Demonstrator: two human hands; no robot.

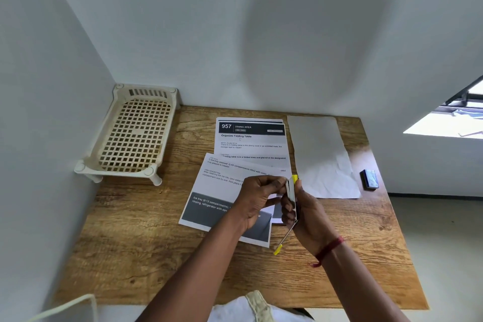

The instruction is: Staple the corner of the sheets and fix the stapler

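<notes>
Right hand (pixel 303 214) grips our thin white, yellow-tipped card stack (pixel 291 192); left hand (pixel 257 198) pinches its top edge, above printed sheets (pixel 224 191).

Home corner: wooden table (pixel 156 243), plastic rack (pixel 136 133)

A cream lattice rack (pixel 136 136) and small dark box (pixel 369 179) sit on the wooden table (pixel 146 243).

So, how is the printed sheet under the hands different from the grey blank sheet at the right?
The printed sheet carries text and a dark band; the blank sheet shows no print. The printed sheet lies tilted, overlapping another printed page; the blank sheet lies alone, beside a small dark box. The blank sheet looks creased near its front end. Both lie flat on the wooden table.
</notes>
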